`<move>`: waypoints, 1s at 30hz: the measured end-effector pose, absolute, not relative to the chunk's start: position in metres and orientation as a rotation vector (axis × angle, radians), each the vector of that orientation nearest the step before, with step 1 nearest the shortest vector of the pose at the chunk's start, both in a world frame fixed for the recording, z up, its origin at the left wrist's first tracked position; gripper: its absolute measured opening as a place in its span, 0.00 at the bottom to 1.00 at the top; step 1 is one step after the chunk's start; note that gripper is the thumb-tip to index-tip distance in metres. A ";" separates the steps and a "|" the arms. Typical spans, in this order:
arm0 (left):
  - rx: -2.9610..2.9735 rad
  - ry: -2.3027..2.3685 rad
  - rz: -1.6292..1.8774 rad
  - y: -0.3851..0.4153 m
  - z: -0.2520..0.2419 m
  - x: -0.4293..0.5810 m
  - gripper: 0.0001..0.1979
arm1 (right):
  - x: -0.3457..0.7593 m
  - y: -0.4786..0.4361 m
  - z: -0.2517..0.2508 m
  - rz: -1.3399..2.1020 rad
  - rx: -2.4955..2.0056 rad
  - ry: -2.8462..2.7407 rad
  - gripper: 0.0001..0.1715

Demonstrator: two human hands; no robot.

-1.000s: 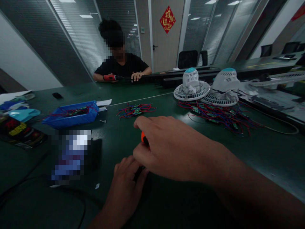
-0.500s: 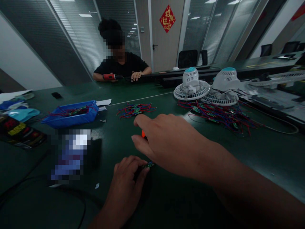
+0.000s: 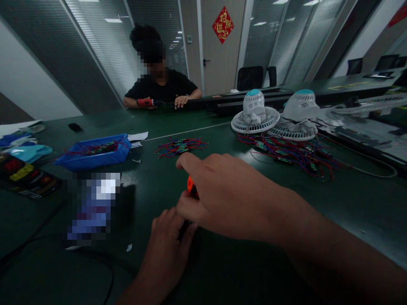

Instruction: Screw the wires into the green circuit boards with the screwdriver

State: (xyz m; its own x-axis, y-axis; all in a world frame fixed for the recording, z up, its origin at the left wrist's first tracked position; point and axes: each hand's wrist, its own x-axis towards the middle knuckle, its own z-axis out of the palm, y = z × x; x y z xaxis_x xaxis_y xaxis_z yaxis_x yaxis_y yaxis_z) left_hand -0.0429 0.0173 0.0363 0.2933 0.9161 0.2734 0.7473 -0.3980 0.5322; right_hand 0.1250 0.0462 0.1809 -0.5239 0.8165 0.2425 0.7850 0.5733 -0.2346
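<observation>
My left hand (image 3: 170, 241) rests low on the green table, its thumb and fingers pinched on a small circuit board. Most of that board is now hidden behind my right thumb. Over it, my right hand (image 3: 225, 192) is closed around an orange-and-black tool (image 3: 192, 186). Only the tool's orange end shows at the curled fingers, so its kind is unclear. My right thumb overlaps the left fingertips in the view; whether they touch I cannot tell. Beyond the hands lies a small bunch of circuit boards with red and blue wires (image 3: 182, 146).
At left stand a blue bin (image 3: 92, 159) of wired boards, a blurred-out object (image 3: 95, 207) and a dark can (image 3: 28, 178). A larger heap of wired boards (image 3: 292, 154) lies right, before two white fans (image 3: 255, 114). Across the table a person (image 3: 165, 89) holds a red tool.
My right hand has tilted and its thumb has dropped over the left fingertips, covering the circuit board. More of the orange tool shows. The left hand stays nearly still.
</observation>
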 end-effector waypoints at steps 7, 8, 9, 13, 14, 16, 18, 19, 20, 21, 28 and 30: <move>2.265 1.494 0.794 0.016 0.034 -0.044 0.09 | 0.124 0.046 0.182 0.117 -1.328 -2.478 0.10; 2.267 1.494 0.799 0.016 0.035 -0.043 0.09 | 0.124 0.046 0.182 0.115 -1.325 -2.478 0.10; 2.273 1.489 0.808 0.016 0.035 -0.043 0.08 | 0.124 0.047 0.181 0.115 -1.319 -2.478 0.10; 2.288 1.481 0.845 0.017 0.037 -0.042 0.09 | 0.125 0.047 0.180 0.116 -1.305 -2.456 0.09; 2.288 1.482 0.846 0.018 0.037 -0.042 0.09 | 0.124 0.047 0.180 0.113 -1.303 -2.450 0.09; 2.288 1.487 0.844 0.018 0.036 -0.043 0.08 | 0.124 0.047 0.180 0.108 -1.293 -2.450 0.09; 2.290 1.488 0.843 0.018 0.036 -0.044 0.08 | 0.124 0.047 0.180 0.112 -1.293 -2.457 0.09; 2.291 1.490 0.839 0.018 0.035 -0.044 0.08 | 0.124 0.047 0.181 0.113 -1.295 -2.461 0.10; 2.292 1.491 0.835 0.018 0.035 -0.044 0.08 | 0.124 0.047 0.181 0.113 -1.301 -2.463 0.10; 2.292 1.492 0.828 0.018 0.035 -0.044 0.08 | 0.124 0.047 0.181 0.113 -1.311 -2.463 0.10; 2.315 1.476 0.812 0.018 0.037 -0.043 0.08 | 0.125 0.046 0.183 0.109 -1.306 -2.498 0.09; 2.319 1.480 0.792 0.018 0.037 -0.043 0.07 | 0.125 0.047 0.182 0.116 -1.312 -2.513 0.09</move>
State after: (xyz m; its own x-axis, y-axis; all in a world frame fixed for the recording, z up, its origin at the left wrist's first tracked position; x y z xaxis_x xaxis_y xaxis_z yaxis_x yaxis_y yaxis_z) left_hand -0.0425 0.0181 0.0368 0.3261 0.8974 0.2971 0.7452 -0.4374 0.5034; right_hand 0.1247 0.0466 0.1824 -0.5359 0.8127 0.2287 0.7881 0.5787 -0.2097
